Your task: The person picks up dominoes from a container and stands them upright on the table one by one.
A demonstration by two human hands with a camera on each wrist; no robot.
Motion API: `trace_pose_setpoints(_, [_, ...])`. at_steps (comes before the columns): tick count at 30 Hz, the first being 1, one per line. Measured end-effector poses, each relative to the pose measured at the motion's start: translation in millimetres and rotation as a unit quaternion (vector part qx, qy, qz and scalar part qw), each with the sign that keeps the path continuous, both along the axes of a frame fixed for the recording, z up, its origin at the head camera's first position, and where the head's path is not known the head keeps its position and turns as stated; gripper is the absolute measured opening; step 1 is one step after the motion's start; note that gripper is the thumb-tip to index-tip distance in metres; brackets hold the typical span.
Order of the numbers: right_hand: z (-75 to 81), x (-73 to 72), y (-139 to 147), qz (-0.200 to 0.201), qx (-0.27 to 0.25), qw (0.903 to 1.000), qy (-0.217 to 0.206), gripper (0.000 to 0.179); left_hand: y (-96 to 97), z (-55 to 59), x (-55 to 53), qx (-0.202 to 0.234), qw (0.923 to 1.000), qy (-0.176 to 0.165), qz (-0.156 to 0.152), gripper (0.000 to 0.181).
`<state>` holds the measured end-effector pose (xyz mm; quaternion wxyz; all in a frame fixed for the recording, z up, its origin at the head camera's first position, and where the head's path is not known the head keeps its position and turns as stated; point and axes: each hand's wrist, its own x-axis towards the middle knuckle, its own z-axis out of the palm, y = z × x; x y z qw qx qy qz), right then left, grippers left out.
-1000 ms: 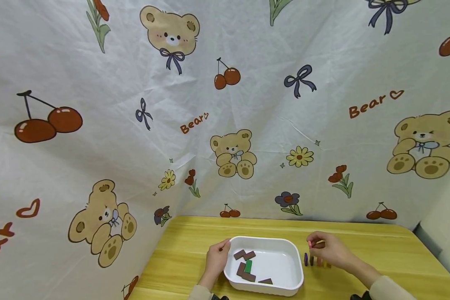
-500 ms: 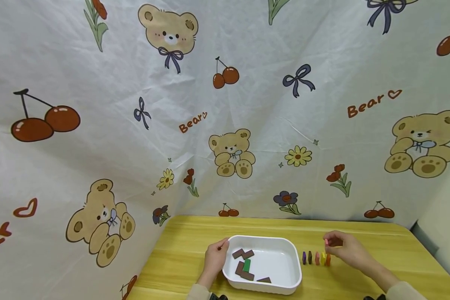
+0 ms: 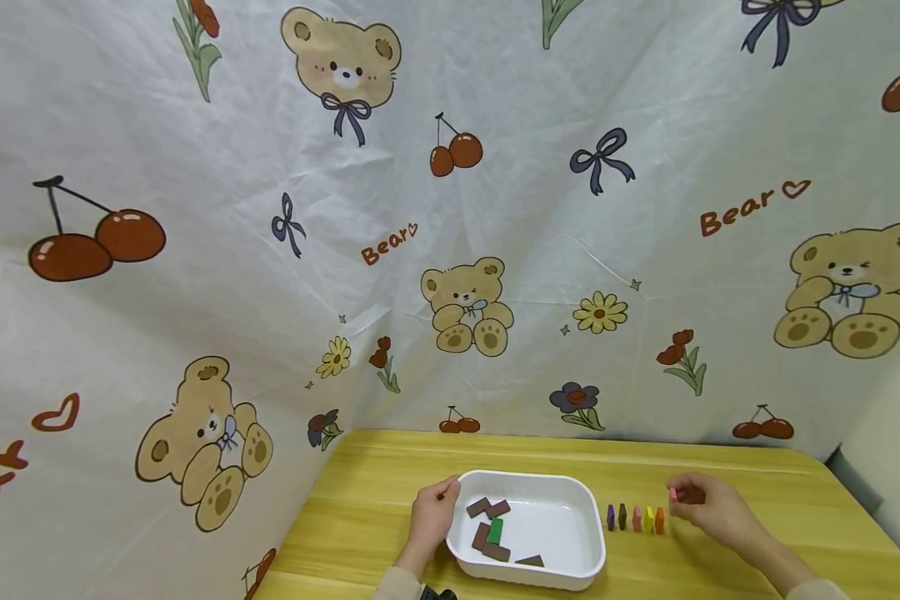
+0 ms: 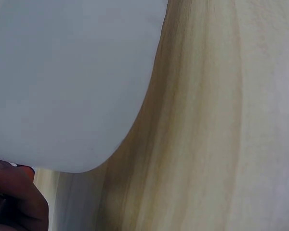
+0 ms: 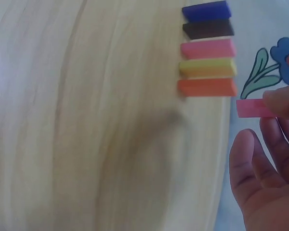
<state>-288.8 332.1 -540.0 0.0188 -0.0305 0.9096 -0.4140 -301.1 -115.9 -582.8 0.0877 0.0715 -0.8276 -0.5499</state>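
Note:
My right hand [image 3: 708, 504] pinches a pink domino [image 5: 253, 108] between thumb and fingers. It hovers just right of a row of upright dominoes: purple [image 3: 611, 517], dark brown [image 3: 622, 517], pink [image 3: 637, 519], yellow [image 3: 648, 520] and orange [image 3: 659, 521]. Small gaps part them, and the orange one stands closest to this hand. At the left, my left hand [image 3: 429, 517] grips the rim of a white tray [image 3: 528, 576], thumb on the edge. Its other fingers are mostly hidden; the left wrist view has mainly the tray's outer wall [image 4: 77, 86].
Inside the tray lie several brown dominoes [image 3: 497, 552] and one green domino [image 3: 496, 531], mostly toward its left side. A bear-print cloth [image 3: 495, 225] hangs behind and left of the wooden table [image 3: 390, 467].
My right hand has moved right with the pink domino, from over the row to just past its orange end, and sits slightly lower. The left hand and tray have stayed put.

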Motion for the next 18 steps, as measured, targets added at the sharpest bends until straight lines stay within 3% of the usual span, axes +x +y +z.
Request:
trace_pose_setpoints(7, [-21.3,-1.0,6.5,-0.01,0.001,0.9999,-0.008,0.034,-1.1,-5.4,-4.7,-0.008,1.0,-0.001,0.002,0.027])
trace_pose_setpoints(18, [-41.7,0.6,4.7,-0.022,-0.009,0.9992,-0.032,0.034,4.1,5.0,1.9,-0.019,0.9996,0.019,0.013,0.026])
